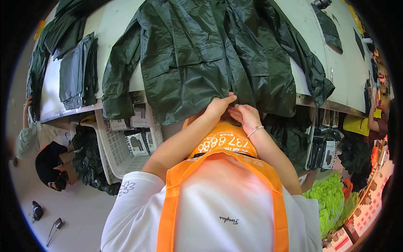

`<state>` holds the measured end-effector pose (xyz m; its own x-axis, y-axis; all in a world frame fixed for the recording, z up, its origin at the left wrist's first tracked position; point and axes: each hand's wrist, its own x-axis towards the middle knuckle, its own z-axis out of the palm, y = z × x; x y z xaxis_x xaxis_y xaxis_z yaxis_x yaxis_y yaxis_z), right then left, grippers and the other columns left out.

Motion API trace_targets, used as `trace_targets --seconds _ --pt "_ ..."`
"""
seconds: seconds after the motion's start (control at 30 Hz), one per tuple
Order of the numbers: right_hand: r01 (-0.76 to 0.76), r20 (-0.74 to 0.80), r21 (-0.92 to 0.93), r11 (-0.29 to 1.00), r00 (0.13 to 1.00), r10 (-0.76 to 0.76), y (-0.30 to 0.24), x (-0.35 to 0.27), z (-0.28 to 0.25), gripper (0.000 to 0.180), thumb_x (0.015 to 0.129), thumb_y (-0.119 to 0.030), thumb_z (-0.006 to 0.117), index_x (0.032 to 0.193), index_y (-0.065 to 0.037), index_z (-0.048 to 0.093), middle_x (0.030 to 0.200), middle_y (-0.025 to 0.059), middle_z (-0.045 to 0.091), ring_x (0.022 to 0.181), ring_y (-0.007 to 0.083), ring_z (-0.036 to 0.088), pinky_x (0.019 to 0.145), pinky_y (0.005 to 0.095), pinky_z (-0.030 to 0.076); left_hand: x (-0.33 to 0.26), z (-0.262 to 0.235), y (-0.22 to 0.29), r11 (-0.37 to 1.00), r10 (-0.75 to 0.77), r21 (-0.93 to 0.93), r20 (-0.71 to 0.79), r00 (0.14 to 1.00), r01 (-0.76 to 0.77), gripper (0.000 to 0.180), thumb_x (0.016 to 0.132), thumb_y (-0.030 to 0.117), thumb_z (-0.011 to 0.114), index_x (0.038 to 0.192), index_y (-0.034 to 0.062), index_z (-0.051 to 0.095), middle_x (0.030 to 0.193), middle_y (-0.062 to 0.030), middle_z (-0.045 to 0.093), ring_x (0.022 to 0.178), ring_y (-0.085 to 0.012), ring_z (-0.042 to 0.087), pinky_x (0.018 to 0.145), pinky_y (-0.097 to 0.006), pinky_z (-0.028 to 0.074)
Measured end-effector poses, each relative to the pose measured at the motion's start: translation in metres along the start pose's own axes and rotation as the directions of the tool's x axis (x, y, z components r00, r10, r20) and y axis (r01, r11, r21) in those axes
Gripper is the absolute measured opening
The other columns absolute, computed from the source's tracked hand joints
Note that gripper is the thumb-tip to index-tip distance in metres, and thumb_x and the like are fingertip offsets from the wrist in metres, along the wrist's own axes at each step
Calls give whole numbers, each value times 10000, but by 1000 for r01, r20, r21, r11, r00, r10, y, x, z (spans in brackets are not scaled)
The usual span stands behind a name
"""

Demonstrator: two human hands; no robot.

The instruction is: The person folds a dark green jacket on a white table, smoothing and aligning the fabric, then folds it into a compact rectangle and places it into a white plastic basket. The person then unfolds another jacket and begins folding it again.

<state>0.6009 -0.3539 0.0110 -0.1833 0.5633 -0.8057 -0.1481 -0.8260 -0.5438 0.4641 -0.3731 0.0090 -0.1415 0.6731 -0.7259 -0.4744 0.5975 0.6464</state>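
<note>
A dark green, shiny rain jacket point(184, 63) lies spread on the table with its hem toward me and its sleeves out to both sides. Its front zipper point(230, 75) runs down the middle to the hem. Right at the zipper's lower end, my left hand point(220, 107) pinches the hem with thumb and fingers. Close beside it, my right hand point(248, 117), with a beaded bracelet on the wrist, grips the same bottom corner. The two hands nearly touch, and the zipper end between the fingers is mostly hidden.
Folded dark green garments point(77, 73) lie on the table at left. Under its edge stand a white plastic basket point(119, 161) with packaged items and more dark garments. Bright green cloth point(327, 201) is heaped at lower right. Other people are at the far left and right.
</note>
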Motion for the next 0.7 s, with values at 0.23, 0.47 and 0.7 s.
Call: trace_targets --seconds 0.23,0.47,0.7 --pt "33 3 17 999 999 -33 -5 -4 -2 91 868 -76 611 844 -15 548 937 162 662 873 241 674 777 312 550 -1 -20 -3 987 -116 -110 -16 993 113 265 814 363 702 859 102 706 644 31 524 568 -79 415 555 -226 306" --pt "23 20 124 992 999 -25 -6 3 21 104 852 -75 625 860 -18 538 938 155 660 877 244 671 777 335 553 -17 -13 -4 951 -138 -284 -36 990 123 340 830 386 694 971 77 677 833 -16 603 735 -107 520 663 -248 404" --pt "11 19 130 992 1000 -13 -4 0 28 131 843 -97 643 868 -27 535 935 144 657 878 243 666 777 342 552 -35 -8 9 972 -186 -160 -83 979 171 481 799 385 726 1074 0 637 1044 -74 624 944 -145 552 829 -267 434"
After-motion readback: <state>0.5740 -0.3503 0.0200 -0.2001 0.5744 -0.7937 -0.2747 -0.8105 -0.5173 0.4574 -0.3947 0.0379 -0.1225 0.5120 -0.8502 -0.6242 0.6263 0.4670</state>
